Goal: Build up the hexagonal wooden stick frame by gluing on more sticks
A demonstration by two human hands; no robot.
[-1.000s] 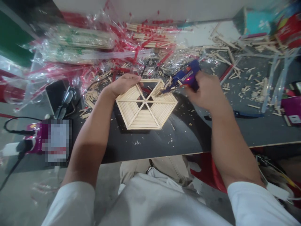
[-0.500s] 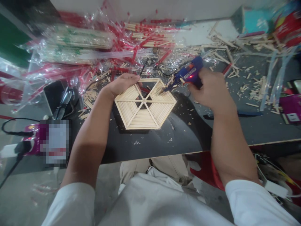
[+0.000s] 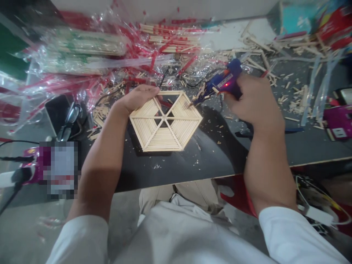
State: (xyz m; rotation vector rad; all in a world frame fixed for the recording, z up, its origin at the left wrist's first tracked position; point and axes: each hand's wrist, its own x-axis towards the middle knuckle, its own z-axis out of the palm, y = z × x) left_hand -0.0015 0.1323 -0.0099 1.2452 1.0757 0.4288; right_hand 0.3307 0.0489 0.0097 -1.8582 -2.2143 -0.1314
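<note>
A six-sided frame of pale wooden sticks (image 3: pixel 164 134) is tilted above the dark tabletop, with spokes meeting at its middle. Rows of sticks fill much of its sections; gaps show at the top and around the centre. My left hand (image 3: pixel 140 97) is closed on its upper left edge, some fingers hidden behind it. In my right hand (image 3: pixel 255 97) is a blue hot glue gun (image 3: pixel 224 83) with a red light lit. Its nozzle points down-left at the upper right section, close to the sticks; whether it touches them I cannot tell.
Plastic-wrapped stick bundles (image 3: pixel 88 44) and stick scraps (image 3: pixel 295 104) lie along the back and right. A phone and glasses (image 3: pixel 68 117) sit at left, near a purple power strip (image 3: pixel 34 165) with cables. A blue strip-like tool (image 3: pixel 294 130) lies at right.
The glue gun and my right hand have shifted slightly right relative to the stick frame, the nozzle staying by the upper right section. The whole view has shifted a little.
</note>
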